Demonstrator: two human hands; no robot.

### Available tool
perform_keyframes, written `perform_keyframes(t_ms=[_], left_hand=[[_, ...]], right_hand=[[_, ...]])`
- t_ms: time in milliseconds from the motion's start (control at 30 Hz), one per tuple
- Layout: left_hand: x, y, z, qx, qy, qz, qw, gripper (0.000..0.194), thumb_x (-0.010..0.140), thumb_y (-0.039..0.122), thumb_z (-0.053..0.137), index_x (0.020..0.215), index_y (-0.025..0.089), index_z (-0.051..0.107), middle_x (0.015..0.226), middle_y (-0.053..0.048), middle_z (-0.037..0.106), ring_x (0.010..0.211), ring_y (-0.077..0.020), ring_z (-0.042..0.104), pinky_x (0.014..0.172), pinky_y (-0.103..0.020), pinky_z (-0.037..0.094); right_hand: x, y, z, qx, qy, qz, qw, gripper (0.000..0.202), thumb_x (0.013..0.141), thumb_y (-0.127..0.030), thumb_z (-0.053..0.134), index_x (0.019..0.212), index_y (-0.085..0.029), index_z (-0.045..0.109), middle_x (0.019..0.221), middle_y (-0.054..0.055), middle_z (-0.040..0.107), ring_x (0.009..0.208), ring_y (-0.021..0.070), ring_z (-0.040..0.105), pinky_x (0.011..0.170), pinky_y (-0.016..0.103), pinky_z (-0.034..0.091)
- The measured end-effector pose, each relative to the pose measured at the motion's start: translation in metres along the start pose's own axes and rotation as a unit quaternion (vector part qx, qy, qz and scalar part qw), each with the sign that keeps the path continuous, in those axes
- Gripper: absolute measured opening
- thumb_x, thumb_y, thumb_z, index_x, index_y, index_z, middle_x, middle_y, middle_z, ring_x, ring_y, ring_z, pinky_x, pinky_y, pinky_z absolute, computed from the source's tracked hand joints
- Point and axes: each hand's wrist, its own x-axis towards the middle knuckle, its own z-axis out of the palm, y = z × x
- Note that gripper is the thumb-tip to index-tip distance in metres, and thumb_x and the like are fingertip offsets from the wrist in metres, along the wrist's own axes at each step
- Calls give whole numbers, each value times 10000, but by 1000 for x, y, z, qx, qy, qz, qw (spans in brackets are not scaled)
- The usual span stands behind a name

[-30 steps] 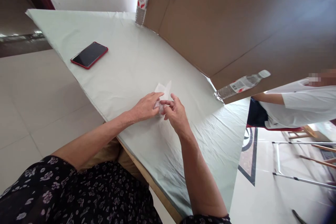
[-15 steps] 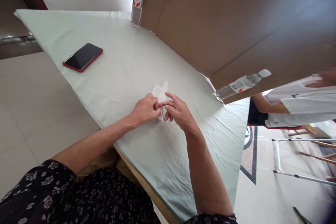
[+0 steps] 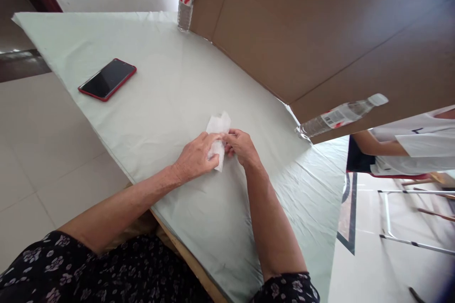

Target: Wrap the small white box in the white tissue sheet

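Note:
A crumpled white tissue (image 3: 219, 124) is between my two hands, just above the cloth-covered table. My left hand (image 3: 195, 155) is closed on it from the left, the thumb and forefinger bent around part of it; the other fingers are hidden. My right hand (image 3: 243, 146) meets it from the right, thumb and fingertips pinched together at its edge, close to the left forefinger. Its lower fingers are curled and partly out of sight.
A pale green cloth (image 3: 170, 71) covers the table. On it lie a red-cased phone (image 3: 108, 79) and two water bottles, one at the back (image 3: 186, 0) and one at the right (image 3: 337, 116), against a brown cardboard panel (image 3: 284, 28). Beyond it sits a person in a white shirt (image 3: 423, 144).
My left hand has opened from a fist to spread over the tissue, and my right fingers have drawn together at its edge. More of the tissue shows. The view has shifted slightly.

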Motion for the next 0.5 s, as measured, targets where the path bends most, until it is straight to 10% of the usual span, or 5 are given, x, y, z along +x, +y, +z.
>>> perform_keyframes(t_ms=[500], left_hand=[[1,0,-2,45,-16,-3,999,165,807,209,589,899,187,724,864,-35,590,691,-140,550,712,-285,508]], right_hand=[[17,18,13,58,19,-137,989,231,704,-414,725,737,-201,643,655,-48,592,592,106,504,552,240,423]])
